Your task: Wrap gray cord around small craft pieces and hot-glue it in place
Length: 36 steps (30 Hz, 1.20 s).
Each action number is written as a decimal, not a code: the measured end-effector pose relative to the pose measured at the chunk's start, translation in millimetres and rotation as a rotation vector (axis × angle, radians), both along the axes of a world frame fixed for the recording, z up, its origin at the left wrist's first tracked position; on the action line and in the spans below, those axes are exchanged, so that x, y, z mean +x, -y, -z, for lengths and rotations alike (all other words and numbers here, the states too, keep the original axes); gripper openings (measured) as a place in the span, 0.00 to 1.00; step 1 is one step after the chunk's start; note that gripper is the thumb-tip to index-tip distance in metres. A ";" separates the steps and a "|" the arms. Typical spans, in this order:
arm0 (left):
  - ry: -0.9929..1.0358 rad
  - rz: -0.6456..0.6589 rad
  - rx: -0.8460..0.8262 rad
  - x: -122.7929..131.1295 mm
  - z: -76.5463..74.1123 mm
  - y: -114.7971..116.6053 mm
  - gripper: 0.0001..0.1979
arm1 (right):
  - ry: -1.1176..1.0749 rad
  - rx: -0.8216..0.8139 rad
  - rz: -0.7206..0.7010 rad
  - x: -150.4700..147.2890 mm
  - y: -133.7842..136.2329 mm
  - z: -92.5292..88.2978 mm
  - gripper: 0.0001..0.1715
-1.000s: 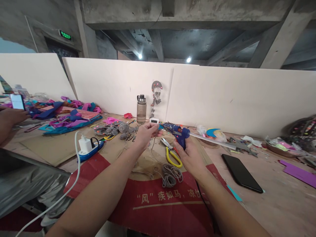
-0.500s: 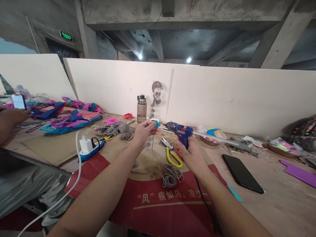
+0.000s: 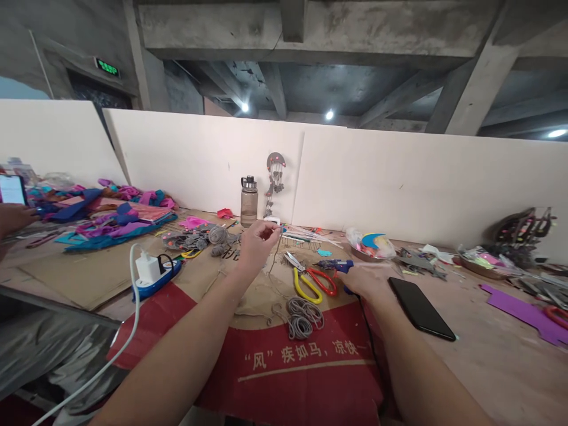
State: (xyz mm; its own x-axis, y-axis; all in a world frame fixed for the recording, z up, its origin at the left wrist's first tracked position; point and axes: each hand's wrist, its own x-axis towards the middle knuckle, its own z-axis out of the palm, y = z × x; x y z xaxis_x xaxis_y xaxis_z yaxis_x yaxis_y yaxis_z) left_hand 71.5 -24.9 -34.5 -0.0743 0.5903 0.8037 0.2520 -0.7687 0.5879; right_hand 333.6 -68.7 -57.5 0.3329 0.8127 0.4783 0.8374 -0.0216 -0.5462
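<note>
My left hand [image 3: 260, 242] is closed in a pinch over the table's middle, and a thin grey cord [image 3: 274, 255] hangs from its fingertips. Whatever else may be between those fingertips is too small to make out. Low over the table on the right, my right hand [image 3: 362, 283] is closed around the handle of a blue glue gun [image 3: 335, 264], its nozzle pointing left. Scissors [image 3: 306, 281] with one yellow and one red handle lie between the hands. Just nearer lies a coil of grey cord [image 3: 304, 318]. A small turquoise piece [image 3: 323, 252] rests behind the glue gun.
A black phone [image 3: 421, 307] lies right of my right hand. Behind stand a water bottle [image 3: 249, 201] and a grey hanging ornament [image 3: 276, 171] against a white board. At left are a power strip [image 3: 156, 281] with a white charger, heaped coloured scraps [image 3: 119, 219] and another person's hand [image 3: 15, 219].
My right hand has lowered the glue gun to the table, away from my left hand. The blue piece at my left fingertips no longer shows there. The view has shifted slightly right.
</note>
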 end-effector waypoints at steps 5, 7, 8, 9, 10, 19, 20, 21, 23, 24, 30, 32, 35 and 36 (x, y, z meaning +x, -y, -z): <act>-0.235 -0.080 0.281 4.4 -3.9 15.4 0.05 | -0.118 0.233 -0.083 -35.3 12.6 -10.8 0.12; -0.289 -0.063 0.332 7.1 -3.4 18.9 0.06 | -0.404 0.271 -0.379 -64.4 19.2 -15.4 0.13; -0.304 -0.044 0.338 8.6 -3.0 20.3 0.06 | -0.571 0.275 -0.530 -79.1 22.2 -16.4 0.14; -0.309 -0.022 0.330 10.2 -2.5 21.6 0.06 | -0.703 0.256 -0.665 -92.5 24.8 -16.7 0.15; -0.306 0.001 0.306 11.8 -2.3 23.0 0.06 | -0.805 0.252 -0.744 -103.6 26.7 -16.3 0.16; -0.202 0.023 0.093 24.8 -2.6 34.5 0.05 | -0.796 0.245 -0.619 -110.6 31.0 -12.4 0.10; -0.190 0.027 0.078 25.9 -1.9 35.3 0.05 | -0.776 0.254 -0.607 -109.7 31.7 -13.3 0.10; -0.170 0.039 0.055 27.0 -1.1 35.9 0.04 | -0.765 0.261 -0.600 -109.4 32.4 -14.2 0.09; -0.108 0.085 -0.019 28.9 0.4 36.8 0.04 | -0.757 0.267 -0.593 -109.6 33.0 -15.4 0.09; -0.075 0.115 -0.067 29.6 0.8 37.3 0.03 | -0.753 0.270 -0.589 -109.8 33.0 -15.7 0.08; 0.063 0.318 -0.293 32.2 -2.8 39.7 0.05 | -0.723 0.287 -0.554 -107.5 30.8 -16.0 0.09; 0.083 0.368 -0.322 32.5 -4.2 39.8 0.05 | -0.703 0.275 -0.531 -106.2 30.5 -16.3 0.09; 0.087 0.399 -0.336 32.4 -4.0 38.9 0.05 | -0.684 0.271 -0.494 -105.1 30.2 -16.4 0.10; 0.089 0.406 -0.341 32.3 -3.4 38.5 0.05 | -0.678 0.274 -0.486 -104.9 30.2 -16.3 0.10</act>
